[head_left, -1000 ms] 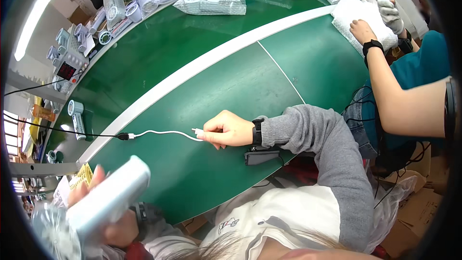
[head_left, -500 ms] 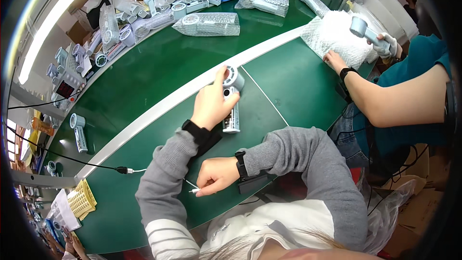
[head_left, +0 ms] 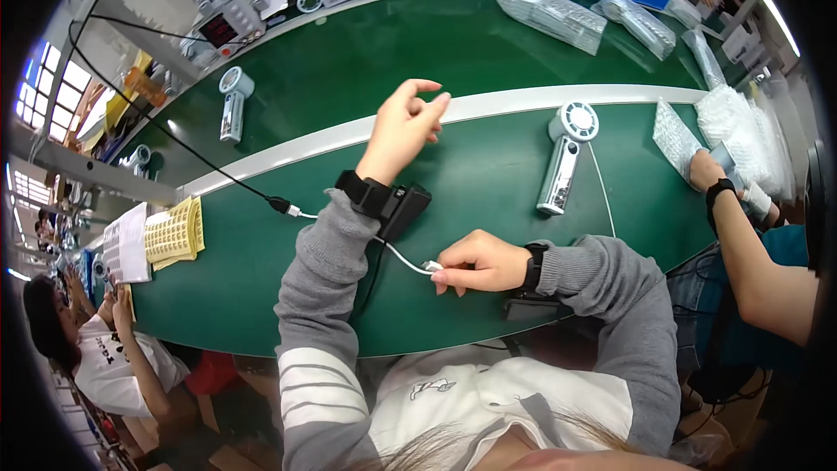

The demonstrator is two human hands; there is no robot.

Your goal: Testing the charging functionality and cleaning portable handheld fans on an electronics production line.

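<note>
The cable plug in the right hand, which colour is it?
White cable plug, pinched by the right hand; head view.

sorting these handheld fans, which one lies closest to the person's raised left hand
The silver handheld fan just right of the raised left hand, below the white stripe. The other loose fan lies farther left, above the stripe.

Glossy silver fan (head_left: 562,161), matt green tabletop (head_left: 261,279), white rubbery cable (head_left: 403,259)
</note>
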